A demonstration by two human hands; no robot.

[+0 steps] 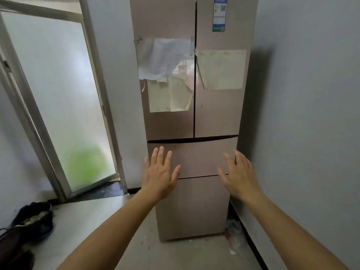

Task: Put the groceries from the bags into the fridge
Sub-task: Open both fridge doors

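I'm facing the fridge point(192, 106), all doors & drawers shut. It stands in the corner, wall on its right, frosted glass door point(56, 90) to its left. Papers point(167, 75) stuck on the upper left door, another sheet point(222, 69) on the upper right door, blue label point(220, 14) near the top right. My left hand point(160, 176) is up in front of the upper drawer's left part, fingers spread, palm toward the fridge, holding nothing. My right hand point(240, 176) is in front of the same drawer's right edge, also spread wide & empty. Can't tell if either hand touches the drawer front. Dark bag point(33, 221) sits on the floor at bottom left, well apart from the fridge, w/ something pale inside; can't make out what. Some clear plastic scrap point(233, 234) on the floor by the fridge's right foot.
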